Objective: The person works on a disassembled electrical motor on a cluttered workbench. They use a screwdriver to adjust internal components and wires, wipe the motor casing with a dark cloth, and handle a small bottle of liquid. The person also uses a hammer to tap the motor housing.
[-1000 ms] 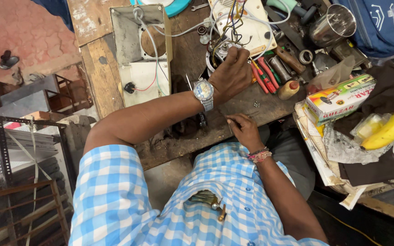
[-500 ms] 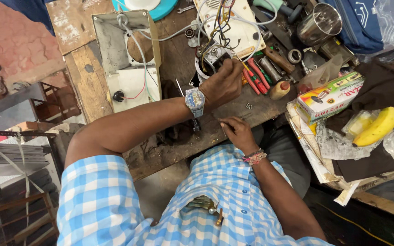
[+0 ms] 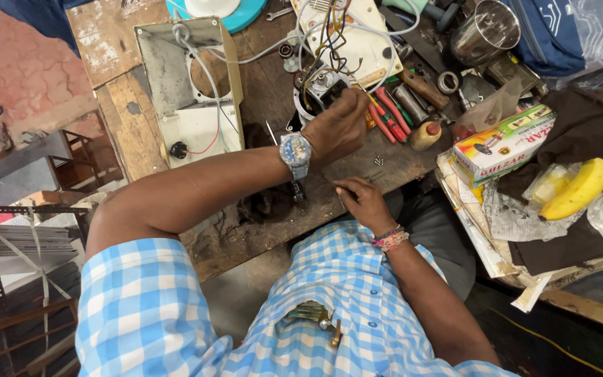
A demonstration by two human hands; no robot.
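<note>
- Over the counter, my left hand pinched a screwdriver into the small motor, reaching its screws.
- Right hand lay loosely curled near me, steadying.

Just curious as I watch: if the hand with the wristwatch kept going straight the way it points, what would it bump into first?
The left hand already reaches over the round wired part; straight on, it would probably meet the cream plastic housing with its tangle of coloured wires. Depth is hard to judge from above.
</note>
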